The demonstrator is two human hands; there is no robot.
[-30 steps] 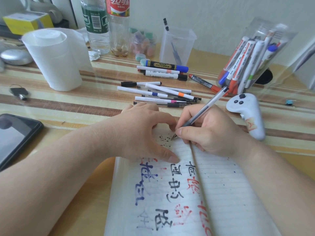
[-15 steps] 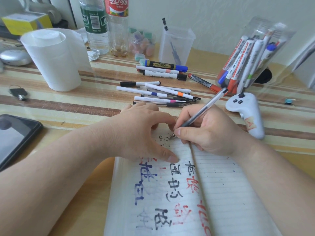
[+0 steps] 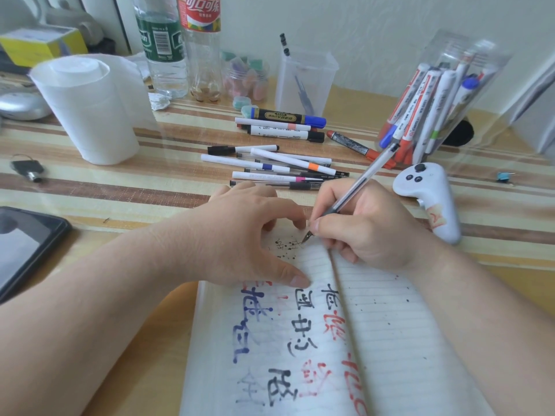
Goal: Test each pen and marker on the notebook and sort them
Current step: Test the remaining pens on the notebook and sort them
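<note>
An open lined notebook lies in front of me, marked with black, blue and red characters. My right hand grips a clear-barrelled black gel pen, its tip touching the top of the left page among small black marks. My left hand presses on the left page, thumb and fingertips spread. Several pens and markers lie loose on the table beyond my hands. A clear tilted holder at the right contains several whiteboard markers. A clear cup at the back holds one pen.
A white game controller lies right of my right hand. A white paper roll, two bottles and a small jar stand at the back. A dark tablet and keys lie at the left.
The pen tip has shifted slightly on the top of the page, adding small black marks. My left hand stays pressed in place.
</note>
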